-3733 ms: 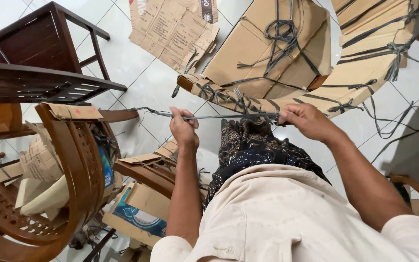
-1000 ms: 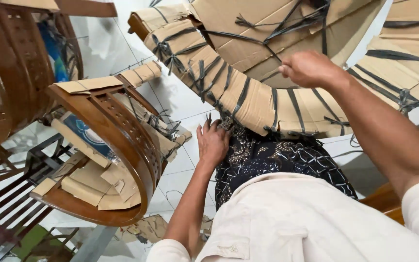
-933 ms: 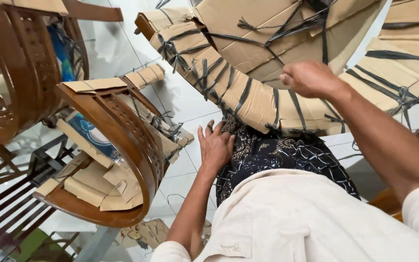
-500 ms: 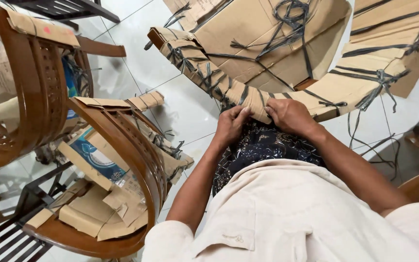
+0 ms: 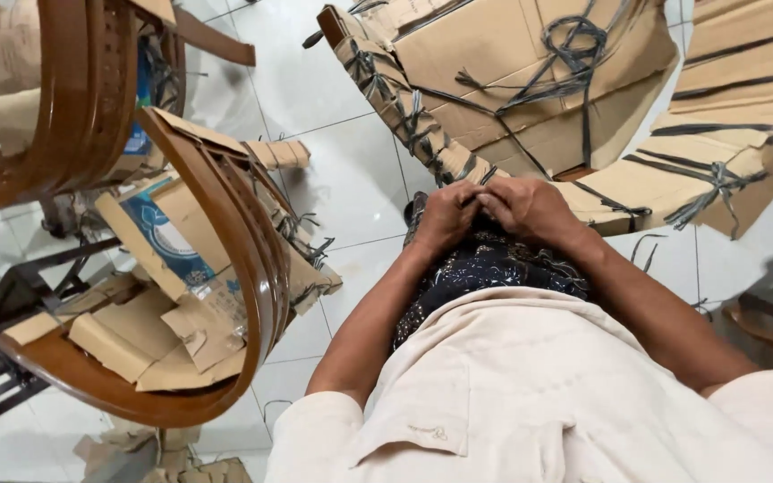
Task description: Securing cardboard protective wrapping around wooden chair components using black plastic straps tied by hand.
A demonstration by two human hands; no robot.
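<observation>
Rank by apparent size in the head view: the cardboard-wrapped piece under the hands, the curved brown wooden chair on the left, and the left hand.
1. Cardboard-wrapped piece, tied with dark straps, partly cropped.
2. Curved brown wooden chair; it is nearer the camera, so this order is unsure.
3. Left hand, clearly smallest.

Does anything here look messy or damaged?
Yes. Torn cardboard scraps sit loose on the brown chair at left, and more litter the floor below it. Both hands meet at the strapped cardboard bundle.
</observation>
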